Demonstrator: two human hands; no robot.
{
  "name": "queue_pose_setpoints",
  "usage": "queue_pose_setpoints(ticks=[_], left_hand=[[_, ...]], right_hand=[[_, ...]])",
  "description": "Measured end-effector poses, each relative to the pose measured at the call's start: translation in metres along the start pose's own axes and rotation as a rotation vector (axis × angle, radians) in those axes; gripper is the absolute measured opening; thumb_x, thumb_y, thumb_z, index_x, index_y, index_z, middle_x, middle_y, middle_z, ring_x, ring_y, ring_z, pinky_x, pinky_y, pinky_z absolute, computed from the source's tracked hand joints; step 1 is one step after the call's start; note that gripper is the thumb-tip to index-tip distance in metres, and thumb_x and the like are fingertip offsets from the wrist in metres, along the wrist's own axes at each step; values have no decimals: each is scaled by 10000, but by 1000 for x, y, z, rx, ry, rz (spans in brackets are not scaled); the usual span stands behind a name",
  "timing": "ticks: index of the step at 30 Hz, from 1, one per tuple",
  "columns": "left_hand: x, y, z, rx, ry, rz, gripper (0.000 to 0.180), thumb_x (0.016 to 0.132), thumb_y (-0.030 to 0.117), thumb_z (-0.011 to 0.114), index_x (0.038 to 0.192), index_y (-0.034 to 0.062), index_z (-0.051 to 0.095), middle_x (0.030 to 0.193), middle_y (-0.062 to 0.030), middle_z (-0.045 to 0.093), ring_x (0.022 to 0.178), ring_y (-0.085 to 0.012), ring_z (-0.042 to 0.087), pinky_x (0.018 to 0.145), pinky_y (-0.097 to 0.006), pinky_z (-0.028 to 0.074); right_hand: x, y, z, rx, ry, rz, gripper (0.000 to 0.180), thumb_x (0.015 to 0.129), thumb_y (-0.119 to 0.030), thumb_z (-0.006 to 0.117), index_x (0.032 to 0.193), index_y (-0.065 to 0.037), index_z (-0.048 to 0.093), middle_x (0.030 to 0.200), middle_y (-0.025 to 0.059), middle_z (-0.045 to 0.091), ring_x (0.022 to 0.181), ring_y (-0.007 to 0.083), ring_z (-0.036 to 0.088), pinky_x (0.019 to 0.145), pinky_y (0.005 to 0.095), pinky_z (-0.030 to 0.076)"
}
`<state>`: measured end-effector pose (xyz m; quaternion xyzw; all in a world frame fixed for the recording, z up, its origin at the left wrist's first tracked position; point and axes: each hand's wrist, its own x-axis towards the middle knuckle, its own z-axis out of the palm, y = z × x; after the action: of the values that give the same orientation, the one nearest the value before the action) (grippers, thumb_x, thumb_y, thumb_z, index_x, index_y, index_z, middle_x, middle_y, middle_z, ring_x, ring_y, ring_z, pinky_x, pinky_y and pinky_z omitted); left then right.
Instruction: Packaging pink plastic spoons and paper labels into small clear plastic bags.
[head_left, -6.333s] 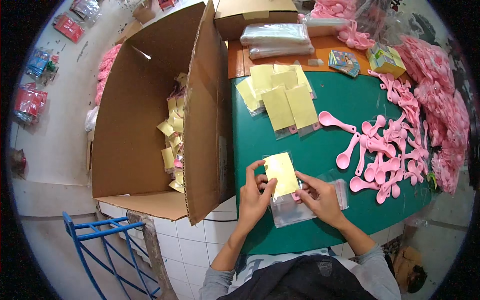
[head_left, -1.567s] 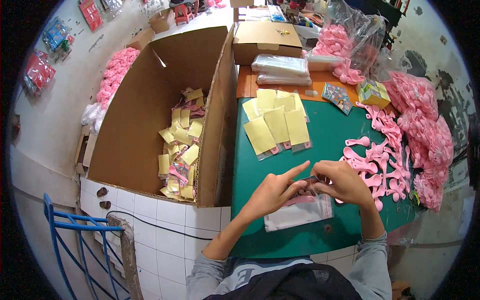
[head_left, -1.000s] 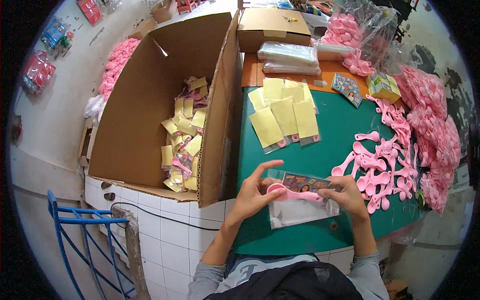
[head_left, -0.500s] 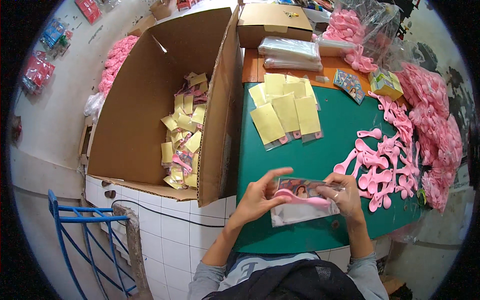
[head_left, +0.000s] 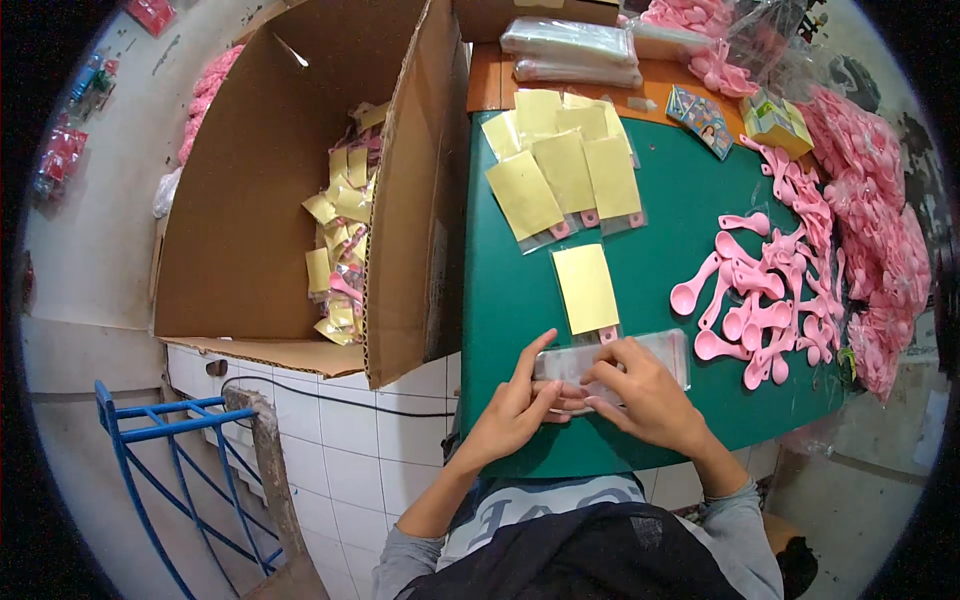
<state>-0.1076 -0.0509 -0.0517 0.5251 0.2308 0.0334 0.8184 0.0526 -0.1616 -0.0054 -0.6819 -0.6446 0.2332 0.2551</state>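
On the green tabletop [head_left: 511, 291], the flat, clear plastic bags [head_left: 664, 360] lie lengthwise from left to right, more under my half-curled right hand [head_left: 645, 398] than my half-open left hand [head_left: 514, 415]; whether either grips one, I cannot tell.

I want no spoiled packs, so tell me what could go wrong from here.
The clear bags under the left hand and right hand seem stacked, so two might come up together. The nearest yellow-backed packet lies close to the right hand and could get nudged. The farther packets overlap, so one might slide off another.
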Motion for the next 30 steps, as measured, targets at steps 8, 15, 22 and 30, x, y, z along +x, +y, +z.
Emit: queue_pose_setpoints(ticks=[8,15,22,30], left_hand=[[-3,1,2,-10,20,-2,486,939,129,411,1371,82,192,978,-152,624,901,-191,618,771,-303,516],[-5,0,1,-84,33,-38,478,937,135,425,1362,75,215,944,-145,632,894,-172,615,768,-288,509],[13,6,5,299,110,34,602,879,92,513,1381,78,180,780,-141,655,694,-139,629,614,-277,499],[16,9,-8,96,243,93,565,865,37,502,1360,95,236,793,-115,654,738,-124,639,636,-253,515]], right_hand=[[-2,5,6,-58,-49,-42,256,675,-108,680,865,-65,513,870,111,470,874,291,482,754,386,387],[-4,4,11,-115,-5,-137,241,660,-112,693,818,-78,514,835,74,472,834,255,493,724,360,367],[-3,-4,13,-38,38,-274,232,646,-103,700,785,-96,514,803,42,481,807,222,500,749,354,352],[-6,39,-64,592,-230,-358,145,740,-130,673,780,-71,547,799,40,543,802,208,536,750,343,394]])
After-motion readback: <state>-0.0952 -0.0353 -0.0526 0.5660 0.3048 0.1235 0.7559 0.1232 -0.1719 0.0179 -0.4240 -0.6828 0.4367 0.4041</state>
